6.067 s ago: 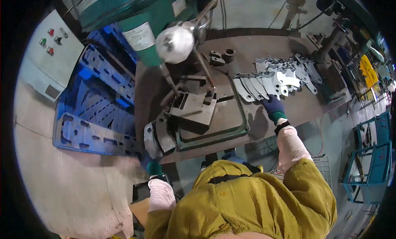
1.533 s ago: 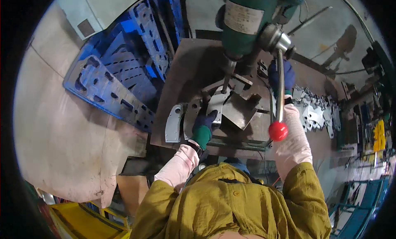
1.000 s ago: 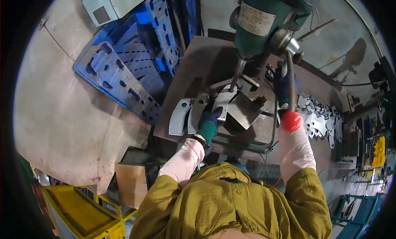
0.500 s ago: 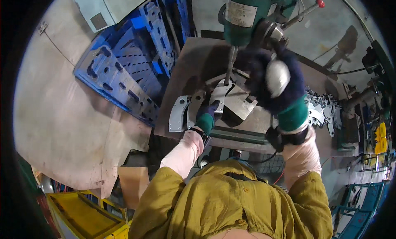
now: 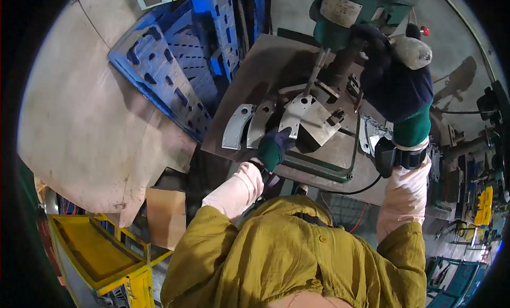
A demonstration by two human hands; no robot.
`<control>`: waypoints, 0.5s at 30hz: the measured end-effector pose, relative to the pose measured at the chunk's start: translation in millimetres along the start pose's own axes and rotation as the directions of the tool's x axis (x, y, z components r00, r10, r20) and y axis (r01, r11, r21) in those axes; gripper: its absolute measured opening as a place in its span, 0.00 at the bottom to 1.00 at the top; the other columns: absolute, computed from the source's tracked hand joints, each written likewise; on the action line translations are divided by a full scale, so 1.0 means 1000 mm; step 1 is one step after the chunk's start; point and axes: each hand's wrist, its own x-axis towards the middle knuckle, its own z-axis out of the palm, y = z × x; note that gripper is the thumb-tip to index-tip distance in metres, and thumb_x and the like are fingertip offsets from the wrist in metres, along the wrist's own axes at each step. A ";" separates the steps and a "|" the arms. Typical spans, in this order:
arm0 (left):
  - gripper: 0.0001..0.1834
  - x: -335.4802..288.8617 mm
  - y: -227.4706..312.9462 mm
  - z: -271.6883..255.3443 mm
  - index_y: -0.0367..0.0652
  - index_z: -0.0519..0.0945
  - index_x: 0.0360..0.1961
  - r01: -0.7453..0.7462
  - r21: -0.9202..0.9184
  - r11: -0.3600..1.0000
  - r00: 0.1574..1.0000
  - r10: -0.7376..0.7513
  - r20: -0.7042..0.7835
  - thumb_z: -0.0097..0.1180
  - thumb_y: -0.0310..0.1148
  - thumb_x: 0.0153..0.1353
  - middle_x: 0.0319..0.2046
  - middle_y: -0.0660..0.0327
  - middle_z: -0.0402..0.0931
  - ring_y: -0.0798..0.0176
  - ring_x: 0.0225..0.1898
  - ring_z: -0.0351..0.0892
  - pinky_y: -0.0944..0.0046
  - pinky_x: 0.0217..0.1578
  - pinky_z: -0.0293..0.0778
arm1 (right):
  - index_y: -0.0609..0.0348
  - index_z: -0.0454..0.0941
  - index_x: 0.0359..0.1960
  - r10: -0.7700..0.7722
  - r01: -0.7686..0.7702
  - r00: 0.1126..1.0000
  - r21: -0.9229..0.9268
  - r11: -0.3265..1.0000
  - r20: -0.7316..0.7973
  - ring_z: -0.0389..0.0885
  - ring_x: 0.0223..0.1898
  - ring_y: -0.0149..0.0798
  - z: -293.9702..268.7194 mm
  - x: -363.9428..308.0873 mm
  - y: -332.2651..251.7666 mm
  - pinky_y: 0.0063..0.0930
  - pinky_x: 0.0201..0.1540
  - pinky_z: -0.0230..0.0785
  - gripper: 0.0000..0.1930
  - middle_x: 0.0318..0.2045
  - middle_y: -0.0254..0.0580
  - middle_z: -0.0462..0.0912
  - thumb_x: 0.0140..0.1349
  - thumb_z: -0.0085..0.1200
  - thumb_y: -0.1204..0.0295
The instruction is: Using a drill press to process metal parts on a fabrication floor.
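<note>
My left hand, in a dark glove with a green cuff, grips the near end of a curved silver metal plate. That plate lies against a metal fixture block below the drill bit of a green drill press. The bit's tip is close to a hole at the plate's far end; contact cannot be made out. Raised beside the press head, my gloved right hand is closed around the feed lever, its fingers partly hidden. A pale rounded thing shows at that hand.
Two similar curved plates, one silver and one darker, lie left of the fixture. More metal parts lie right. Blue plastic pallets stand left of the worktable; a yellow cart and cardboard box are lower left.
My right hand has gone up and to the right with the lever, uncovering the fixture's right side. My left hand stays on the plate. The whole view has shifted.
</note>
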 end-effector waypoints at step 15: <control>0.15 -0.064 -0.024 -0.068 0.46 0.79 0.41 0.574 -0.578 0.580 0.644 -0.755 -0.119 0.60 0.46 0.64 0.27 0.60 0.80 0.62 0.23 0.77 0.63 0.24 0.73 | 0.63 0.71 0.60 0.243 -0.358 0.929 -0.517 0.777 -0.279 0.84 0.41 0.41 -0.130 -0.097 0.164 0.32 0.47 0.78 0.18 0.43 0.48 0.83 0.72 0.44 0.68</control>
